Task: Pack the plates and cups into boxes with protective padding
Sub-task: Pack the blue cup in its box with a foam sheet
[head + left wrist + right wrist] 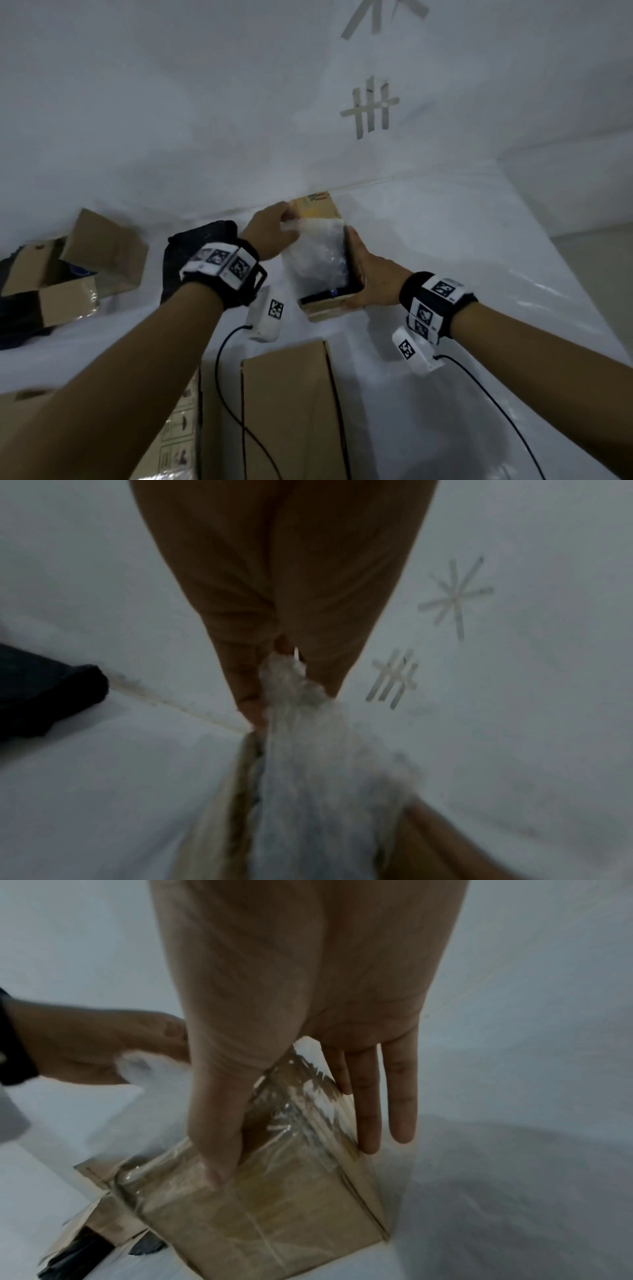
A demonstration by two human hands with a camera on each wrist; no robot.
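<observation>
A small cardboard box (327,305) wrapped in clear tape is lifted above the white surface. My right hand (363,270) grips it from the right. In the right wrist view the right hand (294,1150) has its thumb on one face of the box (274,1210) and its fingers (368,1110) on the other. Crumpled clear plastic padding (317,250) fills the box's open top. My left hand (286,219) pinches the padding's upper end; the pinch of the left hand (287,685) on the padding (318,777) also shows in the left wrist view. No plates or cups are visible.
An open cardboard box (78,270) sits at the left with dark cloth beside it. Black fabric (195,246) lies behind my left wrist. A flat carton (291,411) and a printed box (178,431) lie near me. A white wall (205,102) with tape marks stands close behind.
</observation>
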